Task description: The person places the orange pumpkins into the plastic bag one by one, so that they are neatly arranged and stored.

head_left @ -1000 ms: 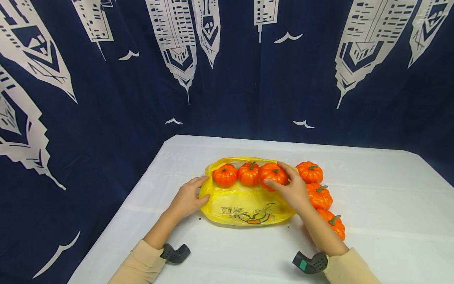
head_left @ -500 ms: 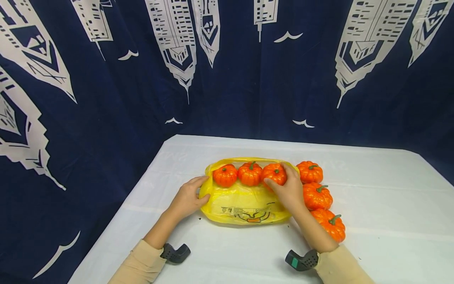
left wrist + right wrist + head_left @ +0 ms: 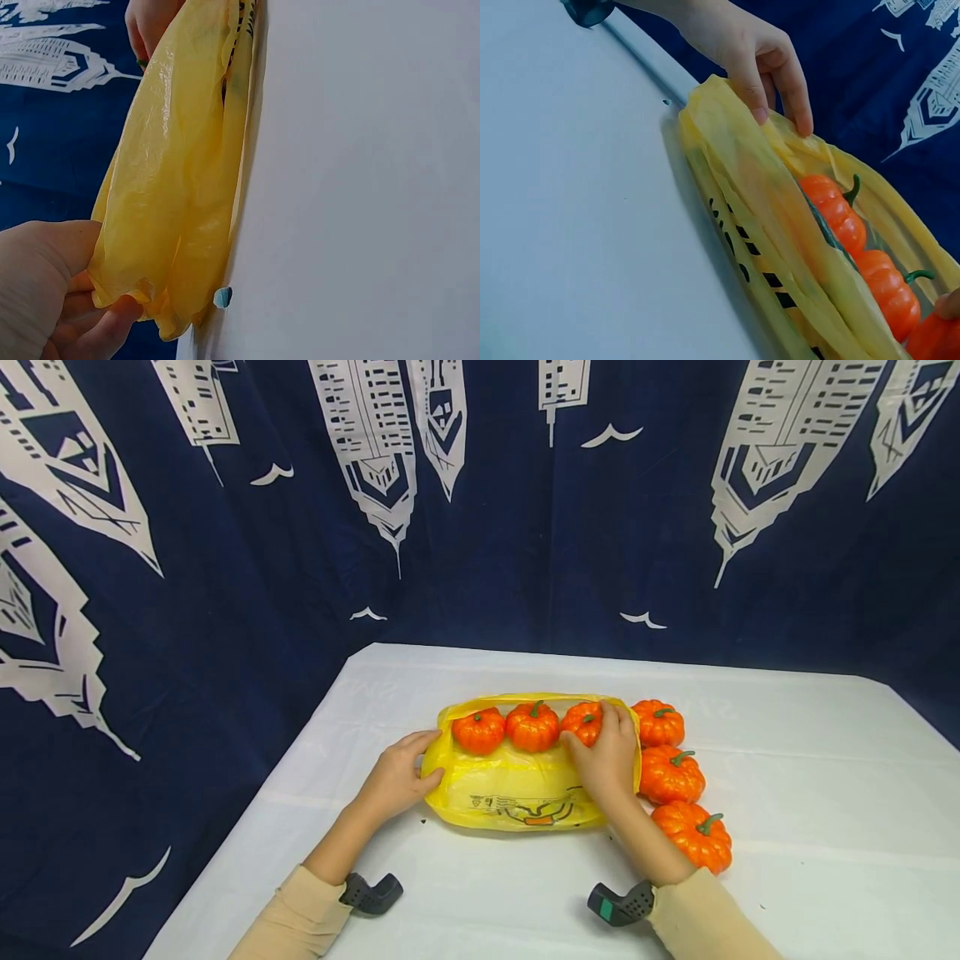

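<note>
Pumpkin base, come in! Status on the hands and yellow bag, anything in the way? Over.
Left hand holds the yellow bag. Right hand grips a pumpkin inside it. Two more pumpkins inside; three pumpkins beside the bag. No obstacle seen.

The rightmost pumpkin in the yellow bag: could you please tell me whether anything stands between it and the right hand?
Nothing visible does: the right hand holds that pumpkin directly in the open bag. The middle pumpkin sits to its left.
</note>
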`<state>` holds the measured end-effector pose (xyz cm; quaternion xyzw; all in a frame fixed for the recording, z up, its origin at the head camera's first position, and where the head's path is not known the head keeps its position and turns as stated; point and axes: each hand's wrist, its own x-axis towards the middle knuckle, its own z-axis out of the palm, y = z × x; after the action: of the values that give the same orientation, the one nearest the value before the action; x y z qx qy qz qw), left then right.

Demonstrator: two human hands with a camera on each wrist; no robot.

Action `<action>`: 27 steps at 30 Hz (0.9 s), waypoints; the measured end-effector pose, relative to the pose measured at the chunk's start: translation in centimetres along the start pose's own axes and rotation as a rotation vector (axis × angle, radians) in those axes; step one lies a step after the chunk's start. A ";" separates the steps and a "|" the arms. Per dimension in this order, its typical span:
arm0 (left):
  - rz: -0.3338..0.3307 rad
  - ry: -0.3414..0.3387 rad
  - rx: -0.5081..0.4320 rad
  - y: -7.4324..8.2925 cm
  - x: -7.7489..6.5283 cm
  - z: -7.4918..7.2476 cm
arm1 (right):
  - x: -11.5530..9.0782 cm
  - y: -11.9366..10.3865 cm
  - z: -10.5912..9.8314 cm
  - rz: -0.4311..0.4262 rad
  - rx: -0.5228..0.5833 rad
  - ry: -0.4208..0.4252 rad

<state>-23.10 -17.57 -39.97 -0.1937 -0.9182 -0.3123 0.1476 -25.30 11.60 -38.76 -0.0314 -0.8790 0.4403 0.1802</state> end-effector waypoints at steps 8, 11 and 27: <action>-0.002 -0.006 0.002 0.1 0.1 0.0 | -0.1 0.2 1.3 0.051 0.054 0.068; -0.008 -0.008 0.001 0.1 0.0 0.0 | -0.1 0.3 1.7 0.057 0.054 0.082; -0.013 -0.021 -0.020 0.2 0.0 -0.2 | -0.3 1.3 3.2 0.087 0.049 0.123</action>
<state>-23.02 -17.56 -39.74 -0.1923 -0.9178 -0.3205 0.1338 -26.31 9.90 -41.62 -0.0922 -0.8530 0.4665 0.2150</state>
